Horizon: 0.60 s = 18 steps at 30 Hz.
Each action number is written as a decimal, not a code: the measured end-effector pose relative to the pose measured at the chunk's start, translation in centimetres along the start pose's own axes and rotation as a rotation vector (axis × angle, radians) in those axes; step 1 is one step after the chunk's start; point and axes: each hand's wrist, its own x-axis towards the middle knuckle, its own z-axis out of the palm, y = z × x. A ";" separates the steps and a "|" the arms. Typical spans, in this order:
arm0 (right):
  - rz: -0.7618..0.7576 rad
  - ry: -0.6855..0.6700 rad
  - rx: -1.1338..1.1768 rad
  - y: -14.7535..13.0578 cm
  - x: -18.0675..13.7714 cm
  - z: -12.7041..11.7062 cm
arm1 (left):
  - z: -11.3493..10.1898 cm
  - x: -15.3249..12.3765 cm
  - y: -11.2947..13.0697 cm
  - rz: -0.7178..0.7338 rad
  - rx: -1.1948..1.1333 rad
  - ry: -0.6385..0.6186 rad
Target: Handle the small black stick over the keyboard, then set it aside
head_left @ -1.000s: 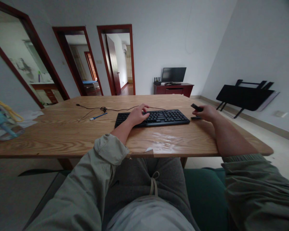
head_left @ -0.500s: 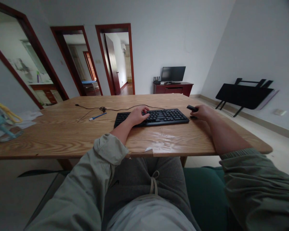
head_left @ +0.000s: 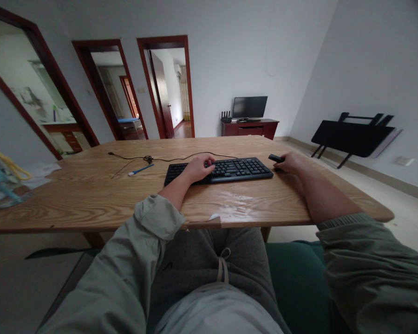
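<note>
A black keyboard [head_left: 237, 169] lies on the wooden table in front of me. Over its left half rests my left hand [head_left: 199, 169], thumb and forefinger apart with keys showing between them; the other fingers are partly hidden. Just past the keyboard's right end, my right hand [head_left: 291, 163] is closed on a small black oblong object [head_left: 276, 158]. Its far end sticks out to the left of my fingers, and its exact kind does not show. A thin blue stick with a white end [head_left: 141, 170], like a small brush, lies left of the keyboard.
The keyboard's black cable [head_left: 181, 158] runs left across the table [head_left: 101, 199] to a small bundle. Pale papers and a blue and yellow item [head_left: 7, 178] sit at the left edge. Beyond the table are a television [head_left: 250, 107] on a cabinet and a folded black table [head_left: 351, 138].
My right hand has shifted slightly left and down with the black object, nearer the tabletop. My left hand and the keyboard look nearly the same.
</note>
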 end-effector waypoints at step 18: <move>-0.017 -0.016 0.019 -0.2 -0.8 -1.3 | 0.0 0.1 -0.3 0.017 0.001 0.000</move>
